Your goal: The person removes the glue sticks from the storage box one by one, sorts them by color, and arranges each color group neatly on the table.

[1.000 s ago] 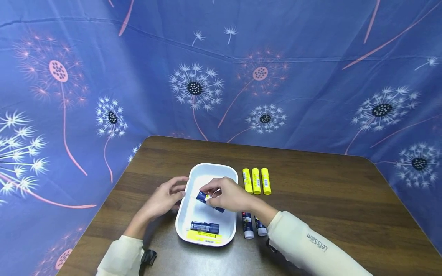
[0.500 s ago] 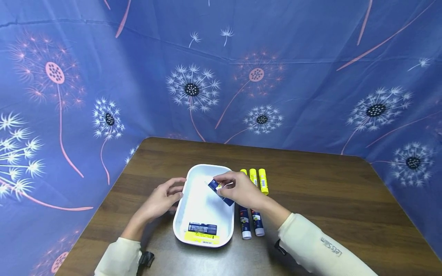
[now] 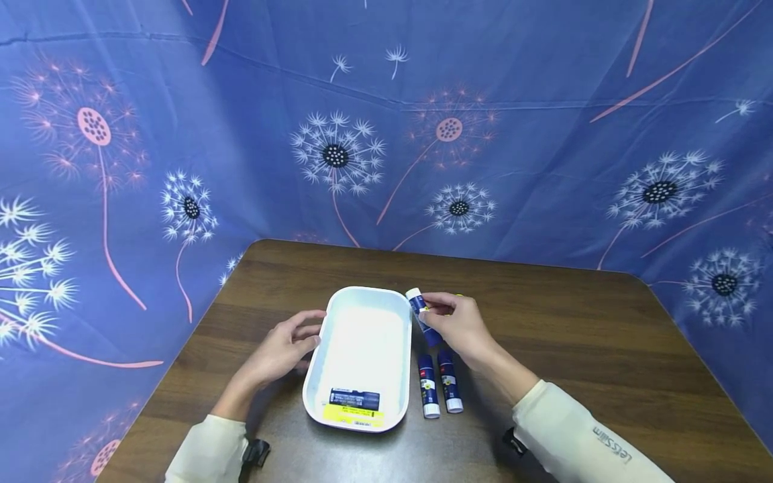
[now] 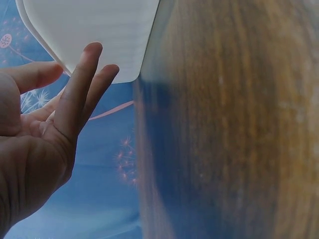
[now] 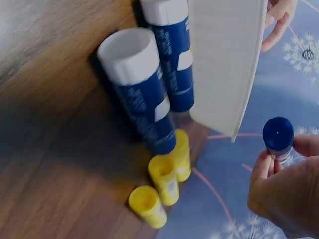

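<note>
right hand (image 3: 457,327) is pinching a blue glue stick with white cap (image 3: 422,316) | left hand (image 3: 284,349) is lying spread, fingertips touching white rectangular plastic tray (image 3: 362,315) | two blue glue sticks (image 3: 439,384) are lying just below right hand

Left hand (image 4: 35,144) enters from the 8 o'clock corner, palm facing the camera, fingers (image 4: 82,84) straight and slightly spread, pointing toward 1 o'clock. The fingertips reach the rounded corner of a white tray (image 4: 99,30), which fills the frame from 11 to 12 o'clock; whether they touch it or merely overlap it cannot be told. The hand grips nothing. A brown wood-grain tabletop (image 4: 234,124) occupies the whole half from 1 to 5 o'clock, blurred. Between hand and table, toward 6 o'clock, lies blue cloth (image 4: 104,199) printed with pale dandelion heads and a pink stem.
</note>
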The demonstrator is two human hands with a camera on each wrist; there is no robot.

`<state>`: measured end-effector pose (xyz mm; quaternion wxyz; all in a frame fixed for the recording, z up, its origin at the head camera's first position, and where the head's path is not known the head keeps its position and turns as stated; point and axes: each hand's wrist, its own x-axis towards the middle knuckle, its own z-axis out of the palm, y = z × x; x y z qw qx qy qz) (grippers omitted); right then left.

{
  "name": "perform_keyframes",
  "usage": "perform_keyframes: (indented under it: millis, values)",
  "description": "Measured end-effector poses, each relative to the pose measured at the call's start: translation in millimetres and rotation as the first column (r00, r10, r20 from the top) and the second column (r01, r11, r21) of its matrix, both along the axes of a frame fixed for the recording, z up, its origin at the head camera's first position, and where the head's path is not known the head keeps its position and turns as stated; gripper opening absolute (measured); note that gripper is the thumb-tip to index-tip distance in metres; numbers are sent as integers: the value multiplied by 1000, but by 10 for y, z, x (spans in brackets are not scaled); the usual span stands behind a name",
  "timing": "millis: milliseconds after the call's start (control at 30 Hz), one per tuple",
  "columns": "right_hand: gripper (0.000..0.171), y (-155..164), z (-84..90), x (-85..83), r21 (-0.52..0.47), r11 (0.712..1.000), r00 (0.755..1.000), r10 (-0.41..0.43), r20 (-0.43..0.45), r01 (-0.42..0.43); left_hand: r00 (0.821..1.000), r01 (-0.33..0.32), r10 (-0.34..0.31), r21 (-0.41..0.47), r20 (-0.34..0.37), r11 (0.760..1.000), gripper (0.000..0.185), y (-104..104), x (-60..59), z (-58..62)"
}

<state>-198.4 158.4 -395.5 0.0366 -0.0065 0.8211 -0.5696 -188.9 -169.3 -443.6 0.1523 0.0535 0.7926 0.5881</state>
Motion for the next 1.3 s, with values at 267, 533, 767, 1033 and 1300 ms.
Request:
perform_keyframes:
  millis: [267, 533, 767, 1033, 1300]
  values:
    - [40, 215, -59, -1, -46, 992, 993, -113, 46, 115, 1000, 7, -7, 11, 4, 1000, 49, 1, -2, 0]
    - [44, 345, -105, 52, -47, 982, 979, -176, 98, 182, 1000, 0, 0, 21, 16, 1000, 49, 1, -13, -4]
    - [45, 452, -213, 147, -82, 962, 960, -251, 126, 262, 1000, 5, -5, 15, 13, 1000, 49, -4, -18, -16]
    - [45, 558, -374, 328, -96, 942, 941, -306, 147, 321, 1000, 4, -4, 16, 14, 1000, 49, 7, -18, -15]
    - [45, 615, -576, 542, -66, 937, 929, -327, 172, 343, 1000, 5, -5, 3, 11, 1000, 50, -3, -22, -14]
